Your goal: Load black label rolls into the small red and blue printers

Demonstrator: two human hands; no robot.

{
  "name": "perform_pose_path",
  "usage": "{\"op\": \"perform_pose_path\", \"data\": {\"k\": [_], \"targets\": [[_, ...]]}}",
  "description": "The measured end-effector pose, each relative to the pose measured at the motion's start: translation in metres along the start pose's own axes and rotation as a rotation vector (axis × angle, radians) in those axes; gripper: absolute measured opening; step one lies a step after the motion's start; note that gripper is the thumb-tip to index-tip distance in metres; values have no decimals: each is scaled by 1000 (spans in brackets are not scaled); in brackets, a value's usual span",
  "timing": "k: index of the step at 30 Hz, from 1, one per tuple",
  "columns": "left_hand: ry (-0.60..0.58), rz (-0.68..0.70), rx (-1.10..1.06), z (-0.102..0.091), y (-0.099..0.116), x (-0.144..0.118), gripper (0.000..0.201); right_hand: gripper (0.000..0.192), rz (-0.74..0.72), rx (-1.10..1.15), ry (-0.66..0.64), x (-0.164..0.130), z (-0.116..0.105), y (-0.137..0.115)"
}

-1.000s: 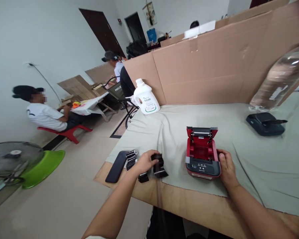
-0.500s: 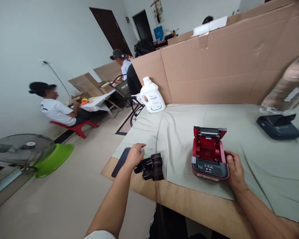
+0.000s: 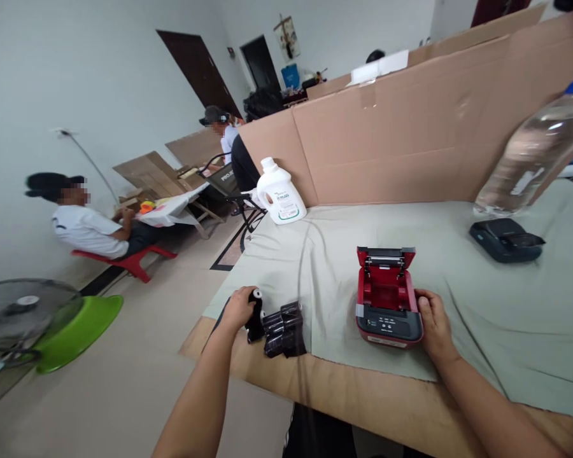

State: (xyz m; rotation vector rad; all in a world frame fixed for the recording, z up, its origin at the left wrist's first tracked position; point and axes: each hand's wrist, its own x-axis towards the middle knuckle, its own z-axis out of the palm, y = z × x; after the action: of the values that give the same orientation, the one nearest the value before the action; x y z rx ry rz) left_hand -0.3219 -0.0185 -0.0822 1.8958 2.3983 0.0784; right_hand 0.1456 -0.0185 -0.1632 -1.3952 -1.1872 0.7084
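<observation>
My left hand point(image 3: 239, 309) is closed on a black-wrapped roll point(image 3: 254, 323) with a white core end, at the left front of the table. Right beside it lie several more shiny black-wrapped rolls point(image 3: 284, 331) in a cluster. A dark flat phone-like slab point(image 3: 216, 326) lies mostly hidden beneath my left hand and wrist. The red and black label printer point(image 3: 389, 321) stands on the cloth with its lid raised, and its red inner bay shows no roll. Against the printer's right side, my right hand point(image 3: 435, 326) grips the casing, thumb towards the top.
A white jug point(image 3: 282, 197) stands at the back left by a cardboard partition point(image 3: 391, 146). At the back right are a large water bottle point(image 3: 530, 159) and a dark device point(image 3: 506, 242). Left of the table are a fan point(image 3: 26, 312) and a seated person point(image 3: 93, 226).
My left hand has come down over the nearest black roll and closed on it, pulling it apart from the cluster. My right hand stays on the printer. The head view has shifted slightly.
</observation>
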Motion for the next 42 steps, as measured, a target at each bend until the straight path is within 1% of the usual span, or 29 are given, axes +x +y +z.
{"op": "perform_pose_path", "data": {"k": [1, 2, 3, 4, 5, 6, 7, 8, 9, 10, 11, 12, 14, 15, 16, 18, 20, 22, 24, 26, 27, 29, 31, 33, 35, 37, 39, 42], "targets": [[27, 8, -54, -9, 5, -1, 43, 49, -8, 1, 2, 0, 0, 0], [56, 21, -154, -19, 13, -5, 44, 50, -14, -1, 1, 0, 0, 1], [57, 49, -281, -30, 23, -10, 45, 49, -16, -5, -2, 0, 1, 1], [3, 102, -418, -42, 36, -17, 46, 48, -18, -8, -5, 0, 1, 2], [-138, 180, -561, -54, 52, -26, 46, 47, -20, -10, -9, 0, 1, 3], [-362, 273, -690, -64, 69, -35, 48, 47, -24, -10, -10, 0, 1, 4], [-621, 365, -767, -73, 88, -45, 50, 46, -28, -7, -9, 0, 1, 5], [-874, 458, -789, -80, 108, -53, 53, 45, -34, -3, -9, 0, 1, 6], [-1087, 561, -774, -84, 129, -59, 56, 45, -38, 1, -11, 0, 1, 7], [-1154, 637, -778, -86, 149, -62, 57, 44, -41, 5, -14, 0, 1, 8], [-1126, 677, -787, -85, 168, -63, 54, 43, -45, 6, -17, 0, 1, 8], [-1061, 706, -800, -83, 186, -61, 51, 43, -47, 7, -18, 0, 1, 8], [-854, 746, -803, -77, 219, -52, 45, 43, -49, 9, -14, 0, 0, 8], [-749, 774, -769, -72, 235, -47, 44, 43, -51, 10, -10, 0, 0, 8], [-655, 804, -712, -68, 249, -41, 44, 42, -54, 11, -7, 0, 0, 8], [-520, 855, -563, -59, 274, -31, 45, 41, -60, 12, -8, 0, 0, 8], [-435, 880, -378, -49, 294, -24, 45, 39, -66, 10, -11, 0, 1, 9], [-380, 890, -196, -38, 308, -20, 42, 37, -75, 5, -11, 0, 0, 8], [-346, 888, -76, -28, 316, -18, 39, 34, -115, -10, 0, -2, -2, 5], [-331, 888, -45, -20, 318, -17, 39, 31, -209, -35, 8, -5, -7, -3], [-323, 887, -50, -17, 317, -16, 40, 31, -284, -46, 3, -6, -10, -9], [-304, 892, -84, -14, 313, -15, 42, 35, -483, -67, -37, -10, -17, -20], [-293, 903, -146, -13, 309, -15, 41, 41, -692, -102, -111, -13, -22, -30], [-300, 909, -225, -13, 305, -15, 39, 49, -838, -149, -176, -16, -24, -36], [-317, 900, -281, -14, 303, -15, 38, 53, -900, -185, -202, -18, -22, -39], [-325, 885, -274, -14, 303, -15, 40, 53, -918, -207, -201, -19, -20, -38], [-324, 891, -202, -13, 305, -14, 40, 53, -921, -224, -201, -19, -18, -37], [-321, 968, -82, -12, 309, -13, 37, 53, -926, -235, -212, -18, -19, -36]]}}
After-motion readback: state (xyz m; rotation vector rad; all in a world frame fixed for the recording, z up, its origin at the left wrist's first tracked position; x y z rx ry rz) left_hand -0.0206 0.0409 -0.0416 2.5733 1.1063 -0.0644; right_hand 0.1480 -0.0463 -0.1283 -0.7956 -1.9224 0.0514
